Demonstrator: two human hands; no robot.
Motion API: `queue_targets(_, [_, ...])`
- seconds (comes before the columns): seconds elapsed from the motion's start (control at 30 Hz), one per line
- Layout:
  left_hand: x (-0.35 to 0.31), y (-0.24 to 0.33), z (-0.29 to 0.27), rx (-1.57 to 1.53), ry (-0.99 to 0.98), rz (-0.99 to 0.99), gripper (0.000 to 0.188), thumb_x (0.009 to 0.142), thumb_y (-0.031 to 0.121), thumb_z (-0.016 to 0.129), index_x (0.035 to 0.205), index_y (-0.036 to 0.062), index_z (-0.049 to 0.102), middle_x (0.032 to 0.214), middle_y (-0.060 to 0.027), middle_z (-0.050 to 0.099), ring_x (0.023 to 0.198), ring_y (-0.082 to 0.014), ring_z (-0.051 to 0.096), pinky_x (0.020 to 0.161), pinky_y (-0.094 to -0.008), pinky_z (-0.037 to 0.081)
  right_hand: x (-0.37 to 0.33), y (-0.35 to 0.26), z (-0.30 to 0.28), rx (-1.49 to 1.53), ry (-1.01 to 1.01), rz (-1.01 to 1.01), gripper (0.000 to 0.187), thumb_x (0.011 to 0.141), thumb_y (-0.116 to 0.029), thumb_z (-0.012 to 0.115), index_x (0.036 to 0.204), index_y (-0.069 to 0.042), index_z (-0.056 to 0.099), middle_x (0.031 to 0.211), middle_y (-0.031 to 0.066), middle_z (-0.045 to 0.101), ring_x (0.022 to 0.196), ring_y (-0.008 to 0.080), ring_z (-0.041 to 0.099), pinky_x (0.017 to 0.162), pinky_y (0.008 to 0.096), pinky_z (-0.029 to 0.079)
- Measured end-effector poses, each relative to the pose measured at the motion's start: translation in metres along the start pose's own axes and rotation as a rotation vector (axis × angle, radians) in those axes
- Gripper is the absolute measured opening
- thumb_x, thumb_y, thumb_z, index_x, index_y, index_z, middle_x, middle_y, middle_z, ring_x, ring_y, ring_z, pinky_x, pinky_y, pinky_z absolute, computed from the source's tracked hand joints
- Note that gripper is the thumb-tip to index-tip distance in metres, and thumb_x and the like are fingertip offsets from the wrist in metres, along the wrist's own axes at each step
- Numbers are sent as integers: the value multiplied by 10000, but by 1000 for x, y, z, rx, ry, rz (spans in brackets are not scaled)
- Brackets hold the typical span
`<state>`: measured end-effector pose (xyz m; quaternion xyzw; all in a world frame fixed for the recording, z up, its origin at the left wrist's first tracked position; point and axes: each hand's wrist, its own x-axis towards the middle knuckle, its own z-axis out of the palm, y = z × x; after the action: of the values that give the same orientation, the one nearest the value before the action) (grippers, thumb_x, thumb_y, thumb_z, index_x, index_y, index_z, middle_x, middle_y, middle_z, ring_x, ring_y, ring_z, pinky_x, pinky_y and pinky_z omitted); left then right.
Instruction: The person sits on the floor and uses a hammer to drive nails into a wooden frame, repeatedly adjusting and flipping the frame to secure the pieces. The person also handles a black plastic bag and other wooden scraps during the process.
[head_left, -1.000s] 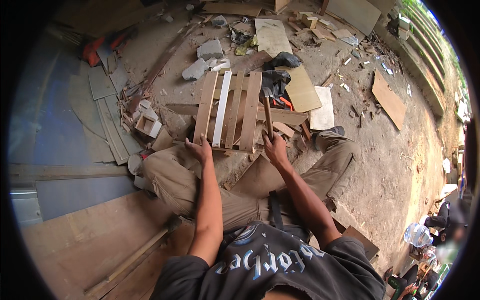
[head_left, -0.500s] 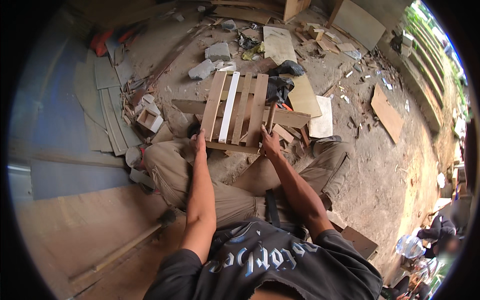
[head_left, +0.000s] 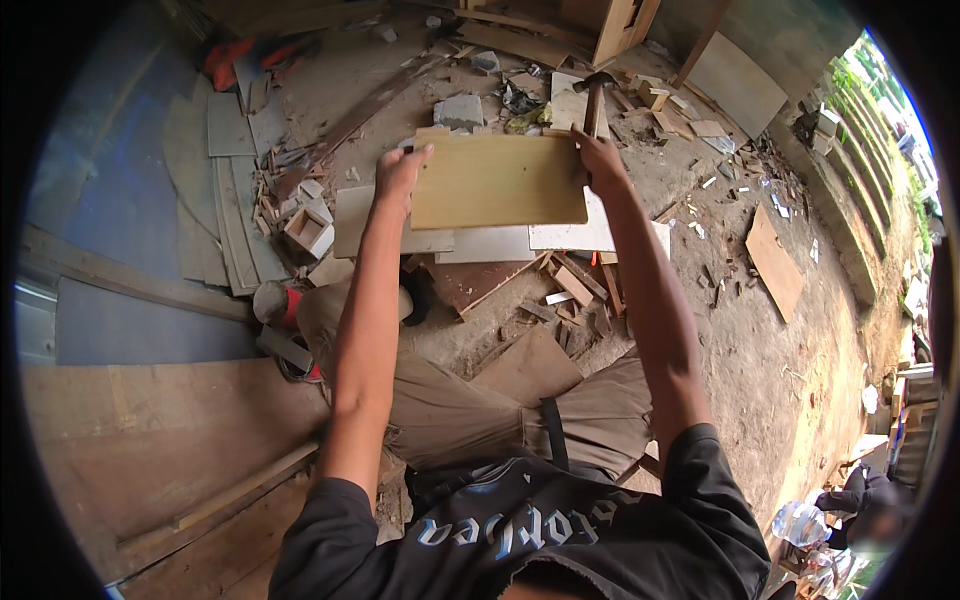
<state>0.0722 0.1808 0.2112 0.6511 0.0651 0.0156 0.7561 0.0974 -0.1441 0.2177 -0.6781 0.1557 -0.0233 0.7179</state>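
A wooden slatted crate (head_left: 498, 182) is held up in front of me, tilted so that one broad yellowish side board faces me; its slats are hidden behind that board. My left hand (head_left: 399, 176) is closed on its left end, thumb over the upper edge. At the right end, my right hand (head_left: 600, 163) grips the crate and also a hammer (head_left: 594, 108), whose handle stands upright with the dark head at the top. Pale boards (head_left: 490, 244) show just under the crate, above a reddish-brown board (head_left: 478, 285).
Wood offcuts (head_left: 572, 285) lie near my legs. A concrete block (head_left: 459, 111) sits beyond the crate, and a small wooden box (head_left: 309, 231) stands to the left. Sheets lean along the left side. A plywood piece (head_left: 775, 262) lies on the right.
The crate has been raised away from my lap and tipped, so its side board now faces me instead of its slats. Both hands rose with it, and the hammer's head has come into clear view.
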Motion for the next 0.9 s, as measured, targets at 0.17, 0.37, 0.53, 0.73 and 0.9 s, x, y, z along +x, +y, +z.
queue_targets(0.17, [14, 16, -1, -44, 45, -188, 305, 775, 184, 789, 903, -61, 659, 855, -128, 680, 724, -214, 665, 610, -376, 539, 0, -9, 6, -196, -93, 107, 386, 922, -341, 677, 921, 39, 617, 741, 71, 596, 549, 187, 591, 430, 356, 470])
queue_targets(0.37, [49, -41, -55, 412, 65, -118, 385, 827, 339, 754, 941, -22, 682, 875, -90, 684, 722, -176, 635, 653, -327, 497, 59, 57, 22, 141, -294, 297, 310, 979, -255, 554, 1092, 34, 551, 790, 130, 614, 672, 274, 655, 559, 413, 570])
queue_targets(0.53, [46, -50, -69, 285, -27, -136, 421, 840, 369, 746, 991, -19, 682, 923, -94, 687, 806, -170, 644, 719, -335, 508, 49, 78, 39, 148, -176, 247, 318, 969, -251, 576, 1007, 65, 563, 776, 127, 619, 698, 267, 675, 504, 398, 524])
queue_targets(0.73, [38, -63, -95, 8, 160, -188, 465, 886, 426, 681, 1083, 5, 664, 1007, -81, 692, 864, -192, 664, 772, -350, 524, 18, 61, 13, -166, -273, 164, 332, 970, -298, 595, 983, 33, 605, 833, 136, 682, 678, 231, 693, 522, 324, 566])
queue_targets(0.9, [-16, -132, -75, -460, 451, -240, 288, 977, 338, 535, 1064, 88, 649, 1007, -70, 692, 811, -182, 668, 740, -353, 563, 1, 137, -85, -716, 255, -145, 351, 889, -303, 656, 919, 47, 643, 828, 239, 681, 805, 375, 694, 680, 449, 524])
